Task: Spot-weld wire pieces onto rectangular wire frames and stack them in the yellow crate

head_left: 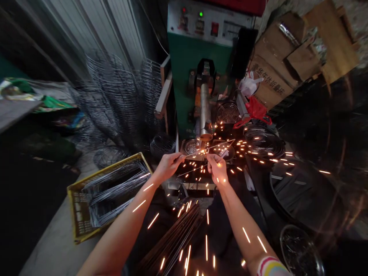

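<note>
My left hand (169, 165) is closed in a pinch on one side of a thin metal wire piece (222, 144). From the right, my right hand (217, 168) pinches near the same wire, its fingers curled just below the welding spot. The wire lies under the thick metal electrode arm (204, 111) of a green spot welding machine (184, 73). Bright sparks spray from that contact point, over both forearms and far to the right. Glare and my fingers hide exactly where the wire parts meet.
A yellow crate (75, 214) of bent wire frames stands at left, below stacked wire racks (115, 88). Long wire rods (175, 237) lie below my hands. At right are a cardboard box (267, 82), a red plastic bag (255, 109) and a round basin (273, 191) holding metal strips.
</note>
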{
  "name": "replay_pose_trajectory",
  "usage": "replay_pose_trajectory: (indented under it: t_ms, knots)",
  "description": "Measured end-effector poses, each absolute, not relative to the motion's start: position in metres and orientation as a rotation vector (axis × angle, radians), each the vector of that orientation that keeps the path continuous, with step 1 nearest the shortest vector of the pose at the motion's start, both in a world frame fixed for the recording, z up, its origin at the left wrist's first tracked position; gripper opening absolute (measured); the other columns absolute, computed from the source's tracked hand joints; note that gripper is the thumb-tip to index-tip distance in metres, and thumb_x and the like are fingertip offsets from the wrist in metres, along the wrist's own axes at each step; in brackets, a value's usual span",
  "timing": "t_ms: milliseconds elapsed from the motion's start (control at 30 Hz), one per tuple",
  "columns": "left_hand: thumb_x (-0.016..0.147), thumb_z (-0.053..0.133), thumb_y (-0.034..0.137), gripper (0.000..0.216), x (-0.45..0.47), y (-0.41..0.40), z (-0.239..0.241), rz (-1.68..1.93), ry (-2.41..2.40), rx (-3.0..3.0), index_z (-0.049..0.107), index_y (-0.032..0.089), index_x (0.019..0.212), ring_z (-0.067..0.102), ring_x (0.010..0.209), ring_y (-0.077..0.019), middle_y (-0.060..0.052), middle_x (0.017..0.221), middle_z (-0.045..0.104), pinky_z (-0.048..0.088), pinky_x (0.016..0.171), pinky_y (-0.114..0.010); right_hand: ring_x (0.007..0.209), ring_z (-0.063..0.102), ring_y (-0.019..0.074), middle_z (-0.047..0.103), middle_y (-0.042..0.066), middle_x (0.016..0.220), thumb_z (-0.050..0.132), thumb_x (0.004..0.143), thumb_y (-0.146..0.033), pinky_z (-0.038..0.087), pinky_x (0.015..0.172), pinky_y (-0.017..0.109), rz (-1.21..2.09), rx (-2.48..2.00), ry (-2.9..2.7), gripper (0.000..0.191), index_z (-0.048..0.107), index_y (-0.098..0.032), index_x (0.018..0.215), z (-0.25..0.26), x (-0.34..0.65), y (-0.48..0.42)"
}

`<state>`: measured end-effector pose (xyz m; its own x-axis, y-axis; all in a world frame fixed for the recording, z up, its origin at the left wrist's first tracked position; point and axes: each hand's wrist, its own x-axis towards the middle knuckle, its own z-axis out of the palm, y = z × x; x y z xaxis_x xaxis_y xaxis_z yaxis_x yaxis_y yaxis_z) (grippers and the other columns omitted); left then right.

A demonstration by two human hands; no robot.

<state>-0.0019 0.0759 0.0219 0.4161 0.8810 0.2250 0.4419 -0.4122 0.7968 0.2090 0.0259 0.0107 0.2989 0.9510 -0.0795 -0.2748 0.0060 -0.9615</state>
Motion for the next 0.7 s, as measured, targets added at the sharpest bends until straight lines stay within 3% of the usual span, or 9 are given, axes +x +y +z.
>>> replay_pose_trajectory:
  t_ms: [100,233,367,467,633,700]
  knots:
    - [0.094,0.046,0.043,0.04,-0.005,0.074,0.023,0.847,1.101,2.01,0.068,0.013,0.079,0.048,0.062,-0.0125,0.0,0.066,0.059,0.034,0.059,-0.021,0.035,0.036,0.0057,0.048,-0.005,0.045,0.07,0.077,-0.052,0.023,0.035,0.018,1.284,-1.318,-0.864,0.038,0.059,-0.018,0.065,0.004,0.218,-0.029]
    - [0.095,0.044,0.043,0.037,-0.014,0.069,0.023,0.783,1.031,2.002,0.066,0.013,0.092,0.044,0.056,-0.0112,0.003,0.06,0.051,0.033,0.054,-0.02,0.039,0.049,0.012,0.058,0.001,0.05,0.065,0.078,-0.051,0.031,0.04,0.022,1.616,-1.554,-1.259,0.037,0.061,-0.019,0.06,-0.035,0.224,-0.136]
    - [0.096,0.036,0.037,0.035,-0.017,0.068,0.021,0.721,1.032,2.139,0.056,0.016,0.076,0.04,0.051,-0.0095,0.005,0.054,0.045,0.031,0.051,-0.019,0.075,0.068,0.0242,0.073,0.003,0.081,0.067,0.073,-0.029,0.04,0.057,0.027,1.402,-1.924,-1.99,0.004,0.068,-0.028,0.076,-0.068,0.217,-0.201]
    - [0.093,0.037,0.029,0.027,-0.009,0.059,0.022,0.728,1.12,2.235,0.052,0.018,0.073,0.038,0.053,-0.0097,0.006,0.055,0.042,0.03,0.054,-0.02,0.095,0.067,0.0297,0.072,0.004,0.099,0.066,0.073,-0.03,0.042,0.069,0.03,1.334,-1.924,-2.231,0.016,0.067,-0.029,0.088,-0.069,0.209,-0.208]
    - [0.081,0.054,0.02,0.005,-0.016,0.01,0.016,0.671,1.31,2.26,0.059,0.021,0.08,0.051,0.06,-0.0142,0.002,0.063,0.055,0.033,0.057,-0.023,0.098,0.064,0.0272,0.069,0.007,0.103,0.052,0.084,-0.03,0.043,0.077,0.031,1.302,-1.778,-2.36,0.016,0.064,-0.025,0.094,-0.063,0.212,-0.201]
    - [0.077,0.059,0.019,0.006,-0.042,-0.016,0.009,0.695,1.459,2.201,0.061,0.022,0.081,0.055,0.062,-0.0166,0.0,0.065,0.058,0.036,0.059,-0.025,0.097,0.064,0.0256,0.068,0.006,0.102,0.05,0.087,-0.031,0.043,0.078,0.031,1.29,-1.73,-2.38,0.016,0.062,-0.025,0.094,-0.068,0.218,-0.201]
